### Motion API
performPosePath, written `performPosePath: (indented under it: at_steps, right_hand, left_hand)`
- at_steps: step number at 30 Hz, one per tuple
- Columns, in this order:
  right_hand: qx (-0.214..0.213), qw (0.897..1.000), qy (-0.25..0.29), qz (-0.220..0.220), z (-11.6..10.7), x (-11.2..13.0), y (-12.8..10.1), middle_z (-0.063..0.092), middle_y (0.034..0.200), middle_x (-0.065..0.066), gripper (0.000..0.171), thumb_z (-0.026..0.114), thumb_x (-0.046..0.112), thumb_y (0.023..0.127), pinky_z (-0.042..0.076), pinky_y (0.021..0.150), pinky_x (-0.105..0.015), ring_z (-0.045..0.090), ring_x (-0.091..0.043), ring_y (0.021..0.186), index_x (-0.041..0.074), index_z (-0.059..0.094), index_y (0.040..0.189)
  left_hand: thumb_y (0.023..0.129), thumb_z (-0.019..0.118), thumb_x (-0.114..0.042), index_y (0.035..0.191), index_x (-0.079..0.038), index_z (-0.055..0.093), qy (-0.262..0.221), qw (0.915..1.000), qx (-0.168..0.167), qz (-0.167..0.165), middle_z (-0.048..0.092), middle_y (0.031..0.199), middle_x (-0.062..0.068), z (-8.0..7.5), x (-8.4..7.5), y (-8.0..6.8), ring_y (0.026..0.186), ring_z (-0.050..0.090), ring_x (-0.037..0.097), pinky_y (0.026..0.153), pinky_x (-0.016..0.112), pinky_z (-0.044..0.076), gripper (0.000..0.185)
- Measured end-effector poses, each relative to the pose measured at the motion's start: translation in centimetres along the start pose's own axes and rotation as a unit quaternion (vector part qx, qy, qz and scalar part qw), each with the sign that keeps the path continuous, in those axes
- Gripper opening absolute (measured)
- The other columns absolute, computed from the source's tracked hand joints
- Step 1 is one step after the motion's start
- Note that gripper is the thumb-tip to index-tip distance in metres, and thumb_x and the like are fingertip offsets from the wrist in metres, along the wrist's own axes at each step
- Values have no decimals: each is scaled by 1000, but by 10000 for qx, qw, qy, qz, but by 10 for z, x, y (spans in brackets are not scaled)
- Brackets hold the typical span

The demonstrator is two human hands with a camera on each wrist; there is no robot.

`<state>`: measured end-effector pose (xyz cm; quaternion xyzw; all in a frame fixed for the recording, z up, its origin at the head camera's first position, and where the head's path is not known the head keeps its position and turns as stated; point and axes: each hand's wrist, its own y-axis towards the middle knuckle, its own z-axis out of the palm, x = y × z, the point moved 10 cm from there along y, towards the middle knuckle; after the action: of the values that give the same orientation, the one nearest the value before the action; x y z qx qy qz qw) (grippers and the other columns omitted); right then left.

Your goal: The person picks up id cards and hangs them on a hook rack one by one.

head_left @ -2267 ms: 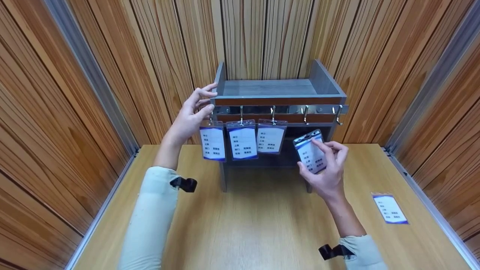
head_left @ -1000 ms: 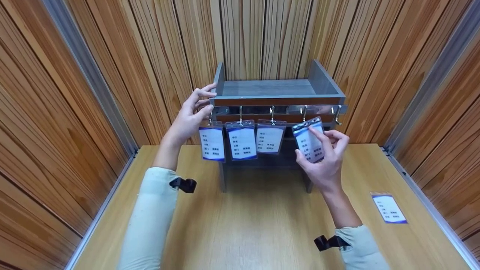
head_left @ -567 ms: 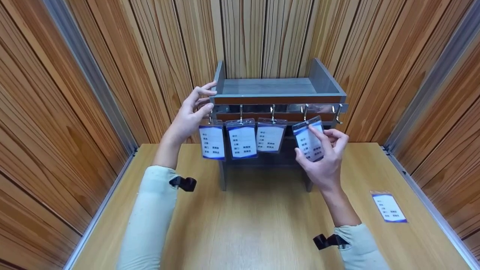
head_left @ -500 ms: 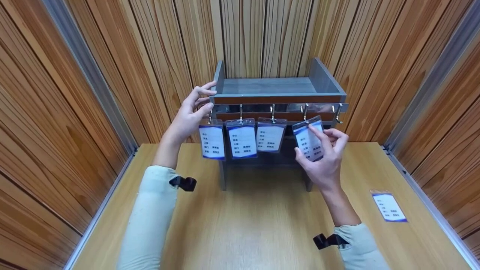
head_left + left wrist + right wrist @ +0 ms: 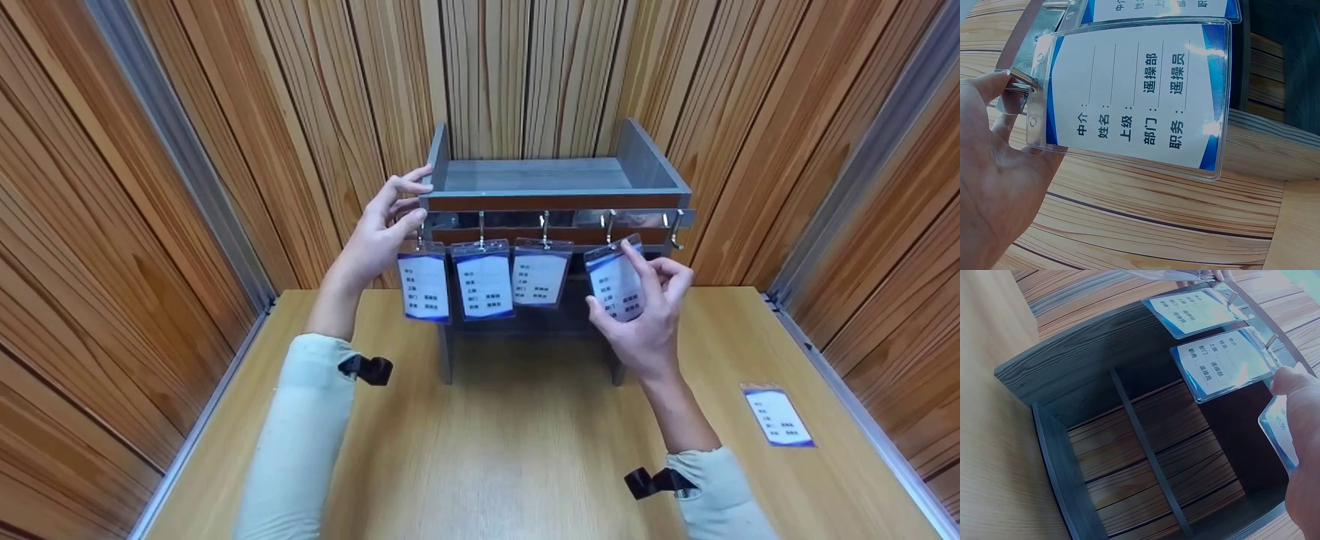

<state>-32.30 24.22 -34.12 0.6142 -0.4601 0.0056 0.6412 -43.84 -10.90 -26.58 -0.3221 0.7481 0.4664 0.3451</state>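
My right hand [image 5: 649, 330] holds a clear badge holder [image 5: 611, 281] with a white and blue card, thumb at its lower left side and index finger on its top edge. The top strip of this badge overlaps the tip of the fourth hook [image 5: 611, 225], and it tilts slightly. In the right wrist view the hand covers much of the badge [image 5: 1279, 430]. My left hand [image 5: 379, 232] grips the left front corner of a grey wooden shelf [image 5: 555, 193], thumb beside the first hook. From that hook hangs a badge [image 5: 1134, 95], close to the left fingers.
Two more badges hang on the second and third hooks: one badge [image 5: 484, 285] and another badge [image 5: 543, 277]. The rightmost hook [image 5: 678, 229] bears nothing. A loose badge [image 5: 778, 417] lies on the tabletop [image 5: 525, 465] at right. Wood-panelled walls [image 5: 360, 90] stand behind and at both sides.
Since the earliest frame, my right hand has lifted the badge up to the fourth hook. Its index finger has lately slid up to the badge's top edge. My left hand has stayed put.
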Motion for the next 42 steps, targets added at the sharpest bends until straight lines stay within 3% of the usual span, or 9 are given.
performPosePath:
  at_steps: [13, 21, 25, 37, 39, 42]
  right_hand:
    - [142, 9992, -169, 321, 13, -9, 0, 35, 140, -29, 82, 93, 9, 86, 42, 104, -38, 39, -20, 127, 9, 60, 161]
    - [237, 9974, -63, 672, 18, -18, -2, 33, 144, -26, 84, 95, 9, 88, 50, 121, -62, 43, -38, 143, 13, 55, 161]
    - [283, 9973, -53, 682, 20, -18, -3, 33, 144, -26, 86, 96, 9, 88, 48, 125, -67, 44, -41, 146, 14, 53, 162]
    - [209, 9984, -59, 524, 19, -18, -8, 35, 143, -28, 88, 96, 8, 87, 49, 117, -61, 46, -40, 140, 11, 50, 162]
    - [181, 9986, -113, 492, 18, -18, -9, 36, 144, -28, 88, 96, 9, 87, 49, 118, -55, 46, -37, 140, 10, 50, 162]
    - [142, 9989, -169, 419, 17, -19, -12, 38, 143, -28, 86, 96, 10, 88, 48, 116, -37, 47, -34, 137, 9, 51, 161]
  left_hand:
    - [117, 51, -14, 150, -5, 52, 11, 10000, -15, 22, 36, 186, -2, -2, -2, -1, 168, 36, 44, 129, 73, 42, 34]
    - [117, 52, -14, 149, -7, 53, 14, 10000, -1, -3, 36, 186, -2, 0, -2, -1, 168, 37, 45, 130, 73, 41, 33]
    - [117, 52, -14, 149, -6, 53, -10, 10000, -6, -11, 36, 187, -2, 1, -2, -1, 168, 37, 45, 129, 74, 41, 33]
    - [117, 52, -12, 149, -4, 53, -141, 9999, 16, 17, 35, 187, -1, 2, -1, -1, 169, 36, 45, 127, 74, 44, 33]
    - [117, 51, -12, 149, -4, 52, -103, 9999, 20, 19, 35, 187, -1, 2, -1, -1, 169, 36, 46, 128, 74, 43, 33]
    - [117, 51, -12, 150, -4, 52, -79, 10000, 15, 23, 35, 187, -1, 1, -2, -1, 168, 36, 46, 128, 74, 42, 34]
